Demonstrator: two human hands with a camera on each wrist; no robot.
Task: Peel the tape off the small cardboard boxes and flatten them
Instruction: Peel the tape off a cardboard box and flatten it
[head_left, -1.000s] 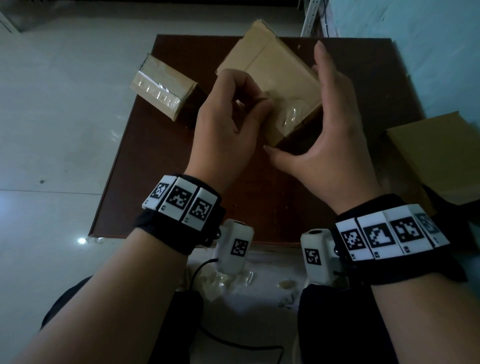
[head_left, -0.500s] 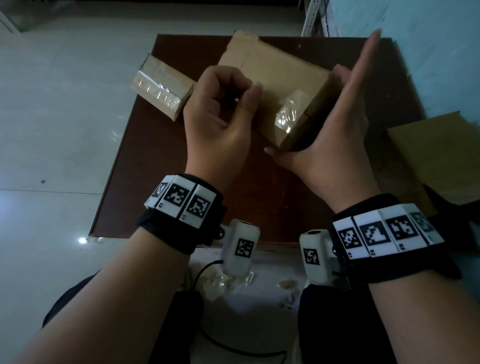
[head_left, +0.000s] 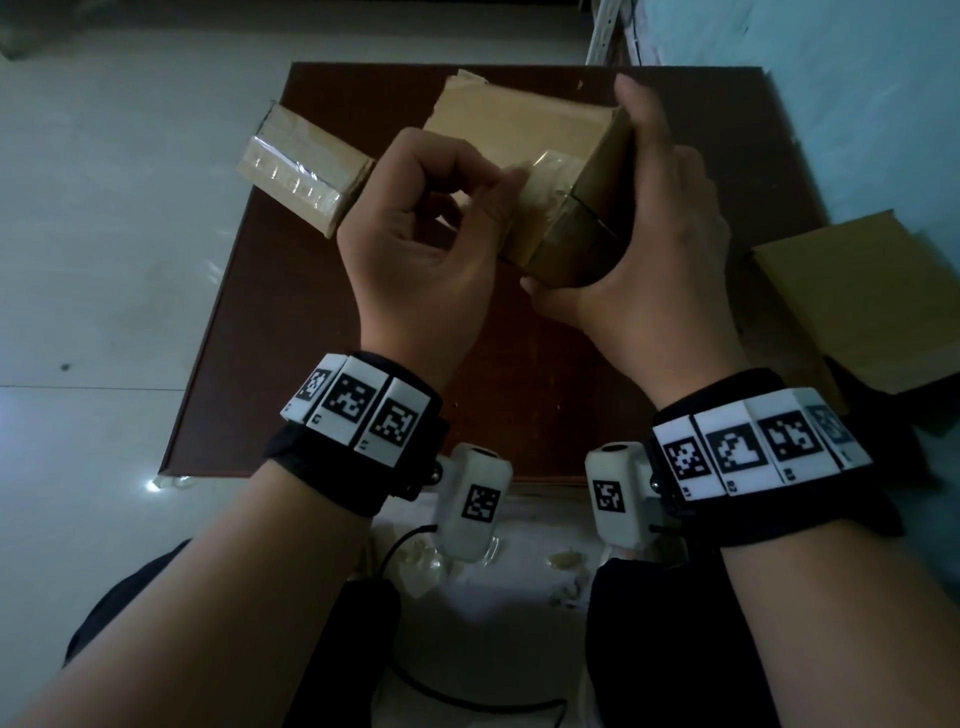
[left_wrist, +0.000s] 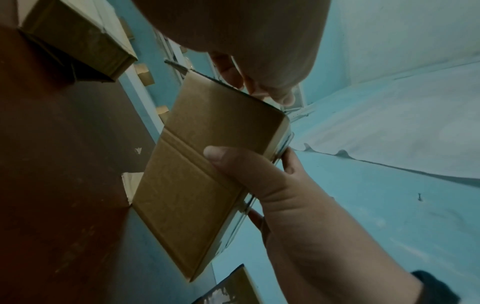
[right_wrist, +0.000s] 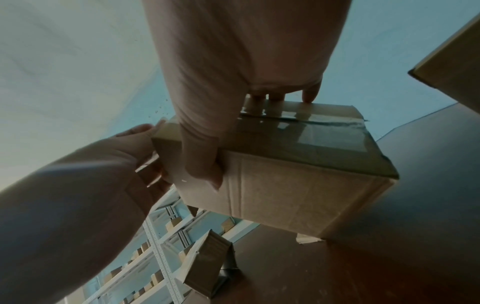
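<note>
Box in hand: a small brown cardboard box is being held tilted over the middle of the dark brown worktop, one far corner touching it.
Look: plain kraft faces, creased panels, glossy clear tape running across its right end and wrapping the near corner.
Right hand: grip is curling round the box's right end, thumb underneath, fingers pressing on the taped face.
Left hand: fingers are curling, thumb and forefinger pinching at the tape edge on top.
Second box: taped shut, lying at the worktop's far left.
Flat cardboard: lying to the right.
</note>
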